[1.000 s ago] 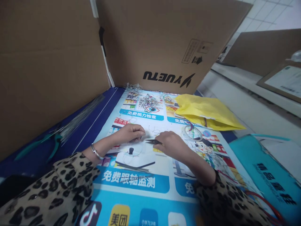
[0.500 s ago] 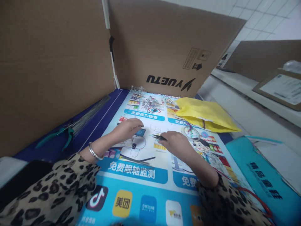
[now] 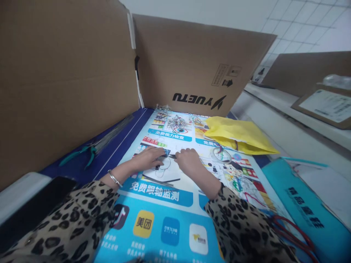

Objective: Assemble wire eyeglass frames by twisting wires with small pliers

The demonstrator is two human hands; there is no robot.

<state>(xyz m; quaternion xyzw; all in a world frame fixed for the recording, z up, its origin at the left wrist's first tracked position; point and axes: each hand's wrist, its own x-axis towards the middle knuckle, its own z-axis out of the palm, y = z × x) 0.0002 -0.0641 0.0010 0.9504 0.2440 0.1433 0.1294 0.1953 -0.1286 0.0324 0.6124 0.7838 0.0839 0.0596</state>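
Observation:
My left hand [image 3: 149,157], a silver bangle on its wrist, hovers low over the printed sheet [image 3: 157,212]. Its thumb and fingers are drawn together; whatever they pinch is too small to make out. Close beside it on the right, my right hand [image 3: 189,162] is closed around dark, narrow-jawed pliers. The pliers' tip [image 3: 172,156] points at my left fingers; the handles are hidden in the palm. Several thin dark strips [image 3: 161,180] lie on the sheet below my hands.
Teal-handled pliers [image 3: 89,155] and a bundle of thin wires [image 3: 115,130] lie at left. A wire tangle [image 3: 177,124] sits further back. At right are a yellow pouch [image 3: 238,133], a wire coil [image 3: 223,156], a teal box [image 3: 298,193] and red cord [image 3: 293,233]. Cardboard panels [image 3: 192,58] stand behind.
My hands have come together, the right one moving left so that the pliers' tip meets the left fingers. The left fingers have lowered. The camera view has shifted slightly.

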